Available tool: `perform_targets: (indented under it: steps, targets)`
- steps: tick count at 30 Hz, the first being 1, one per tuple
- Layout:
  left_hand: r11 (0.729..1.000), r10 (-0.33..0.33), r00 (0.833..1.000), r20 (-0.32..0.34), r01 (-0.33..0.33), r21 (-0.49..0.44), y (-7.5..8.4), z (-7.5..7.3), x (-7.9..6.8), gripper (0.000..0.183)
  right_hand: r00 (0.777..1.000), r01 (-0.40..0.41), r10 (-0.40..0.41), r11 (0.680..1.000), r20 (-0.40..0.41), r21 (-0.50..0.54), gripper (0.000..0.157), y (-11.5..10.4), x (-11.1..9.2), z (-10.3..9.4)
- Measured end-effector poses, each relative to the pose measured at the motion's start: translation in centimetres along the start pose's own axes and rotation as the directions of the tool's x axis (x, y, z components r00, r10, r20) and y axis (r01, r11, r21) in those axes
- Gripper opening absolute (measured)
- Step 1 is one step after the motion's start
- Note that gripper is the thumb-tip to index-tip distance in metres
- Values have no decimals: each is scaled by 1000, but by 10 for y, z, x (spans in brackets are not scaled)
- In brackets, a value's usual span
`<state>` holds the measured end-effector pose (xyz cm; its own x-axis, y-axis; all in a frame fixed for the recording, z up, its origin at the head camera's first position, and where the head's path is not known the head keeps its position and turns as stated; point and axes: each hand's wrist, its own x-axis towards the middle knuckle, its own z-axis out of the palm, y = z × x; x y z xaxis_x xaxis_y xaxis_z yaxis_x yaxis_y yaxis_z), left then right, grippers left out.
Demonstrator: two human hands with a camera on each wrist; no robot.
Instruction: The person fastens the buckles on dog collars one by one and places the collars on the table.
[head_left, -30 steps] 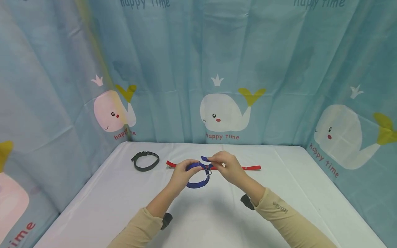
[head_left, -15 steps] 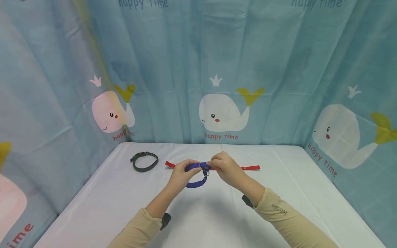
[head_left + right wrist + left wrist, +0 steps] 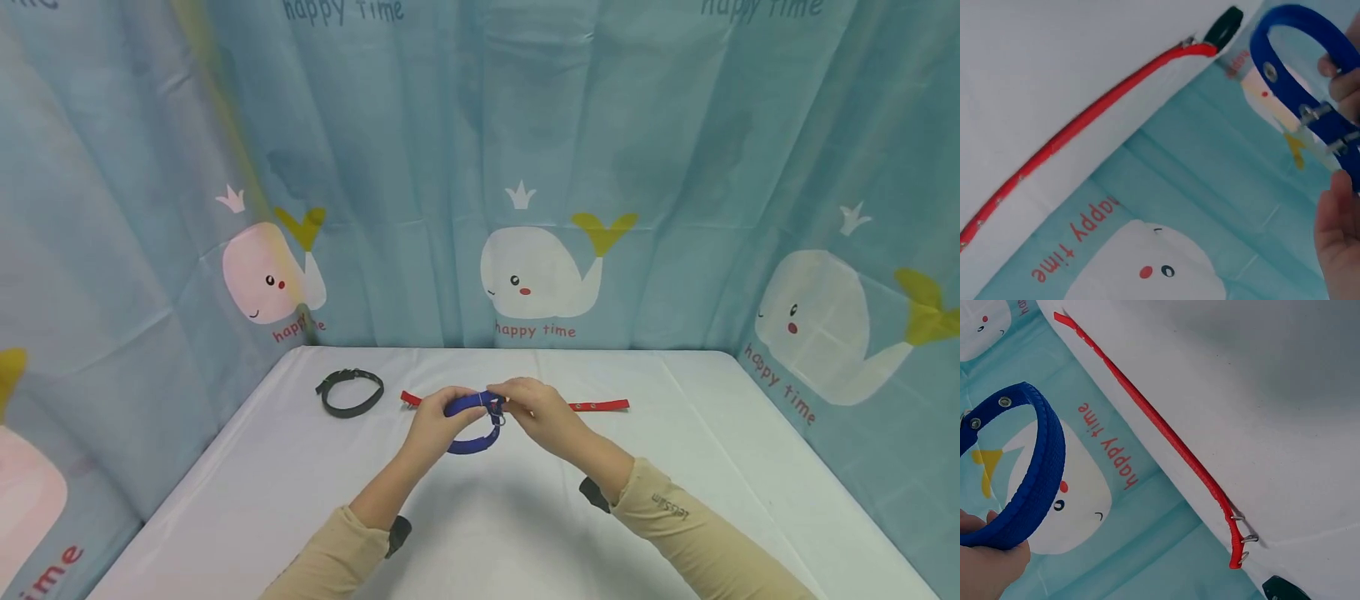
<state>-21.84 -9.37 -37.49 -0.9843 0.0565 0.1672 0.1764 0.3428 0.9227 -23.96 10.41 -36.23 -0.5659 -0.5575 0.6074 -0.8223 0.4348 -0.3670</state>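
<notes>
By the left hand [image 3: 437, 423], a blue woven-fabric collar [image 3: 471, 447] is gripped in mid-air; by the right hand [image 3: 547, 414], brought closer, it is pinched near its metal buckle [image 3: 1311, 114]. The free end, raised a second ago, is hidden; the loop seems nearly closed. Beyond, a straight red strap [image 3: 602, 407] and dark ring-shaped collar [image 3: 349, 412] are left undisturbed.

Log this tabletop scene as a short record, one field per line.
held item: blue collar, looped, with metal buckle hardware and eyelets
left hand: grips the blue collar's band
right hand: fingers on the blue collar near its buckle
buckle fastened: cannot tell
red strap: stretched out on the table near its far edge, metal rings at its left end
dark collar: looped, left of the red strap, apart from it
table: white cover
backdrop: blue curtain with whale prints
</notes>
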Motion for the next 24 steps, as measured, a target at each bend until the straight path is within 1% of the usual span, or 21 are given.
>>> perform_targets:
  steps: [1,3,6,9,11,14,17,19,21,24]
  targets:
    - [1000,1,1000,-4,-1,1,0,0,0,30,1000,-24,24,999,-16,25,29,0,-1,1]
    - [1000,2,1000,-12,-2,4,0,-1,0,29,997,-35,39,998,-63,55,28,1,-3,3]
    - [1000,2,1000,-17,-2,1,-1,-2,-1,30,993,3,7,996,-118,84,24,3,-4,6]
    - [1000,1,1000,-18,-1,-12,-2,-3,-2,31,994,28,-16,993,-106,115,25,5,-4,8]
    - [1000,-3,1000,-15,3,-18,-3,-2,-2,32,997,21,-11,992,-81,122,28,6,-4,9]
    - [1000,-18,1000,-11,18,-14,-5,-1,-2,31,999,14,-10,995,-43,98,32,7,-4,11]
    - [1000,-28,999,-17,28,-11,-6,0,-1,30,999,23,-21,996,-27,86,34,8,-4,12]
    - [999,-35,999,-10,34,-19,-7,2,-1,30,999,35,-33,995,-19,92,35,7,-3,13]
    - [998,-47,999,-1,47,-33,-8,4,0,31,999,27,-25,995,-24,99,35,7,-3,15]
    - [995,-83,997,-3,83,-49,-9,5,-1,33,997,-26,32,995,-65,97,32,6,-3,17]
